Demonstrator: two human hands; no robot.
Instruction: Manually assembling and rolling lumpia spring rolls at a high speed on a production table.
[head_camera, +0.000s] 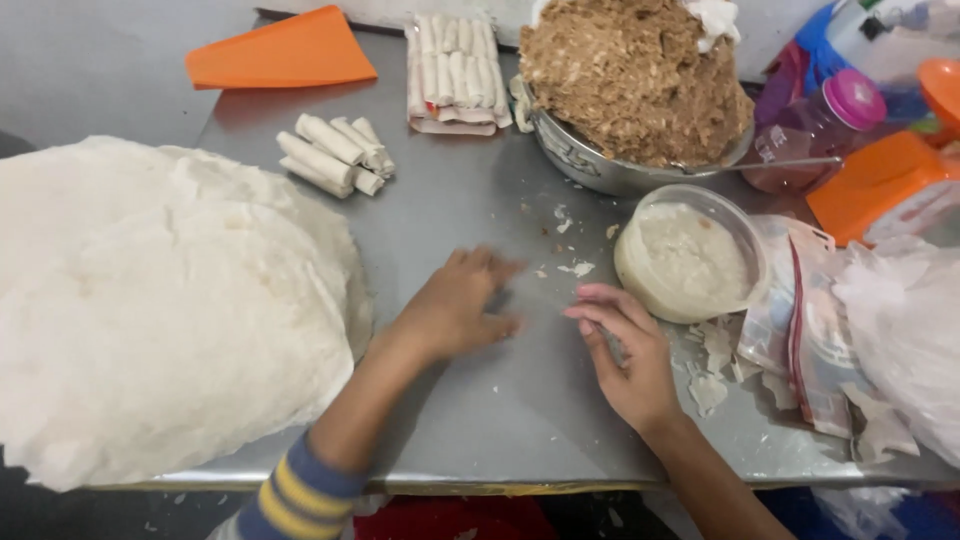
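Bare table (450, 220) btwn left hand (455, 305) and right hand (625, 350) is open, also fwd toward rolls (335, 152). Big wrapper pile (160, 310) blocks the left; tub (690, 255), bowl (600, 165), bags (810, 330) crowd the right.

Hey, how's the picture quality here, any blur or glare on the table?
Head view: the left hand is smeared by motion blur at the fingertips, the right hand a little sharper; the steel table gives a soft sheen with no hard glare; the white wrapper pile is bright, its texture nearly washed out; hand shadows are faint.
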